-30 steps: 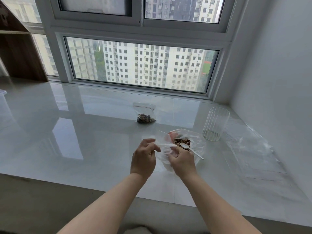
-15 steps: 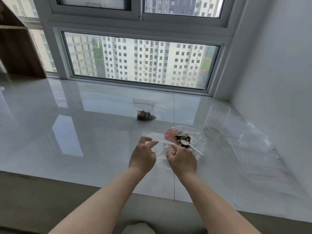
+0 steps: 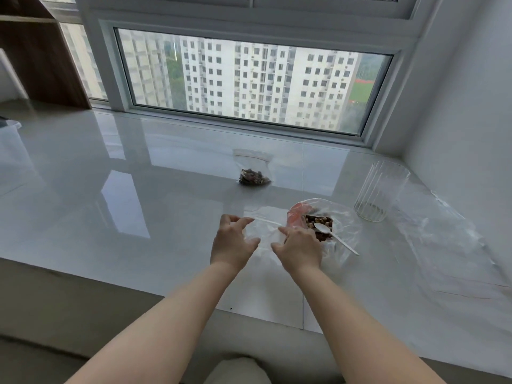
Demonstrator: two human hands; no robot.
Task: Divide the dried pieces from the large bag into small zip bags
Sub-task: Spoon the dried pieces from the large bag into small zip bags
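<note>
Left hand (image 3: 232, 243) and right hand (image 3: 300, 250) close together over an empty small zip bag (image 3: 264, 230), fingers spread and loosely bent; whether fingertips pinch the plastic or only touch it, impossible to tell. Zip strip running between the two hands. Just right of the right hand, large bag (image 3: 336, 220) lying open on the glossy white table (image 3: 138, 206), dried pieces (image 3: 318, 221) heaped inside, a red patch at its left edge. White plastic spoon (image 3: 333, 235) resting on the pieces, handle pointing out to the right. Farther back, a filled small zip bag (image 3: 253, 173), flat on the table. Ribbed clear glass (image 3: 381, 194) upright to the right, beside a stack of clear plastic sheets (image 3: 448, 239). Window (image 3: 249, 84) behind.
</note>
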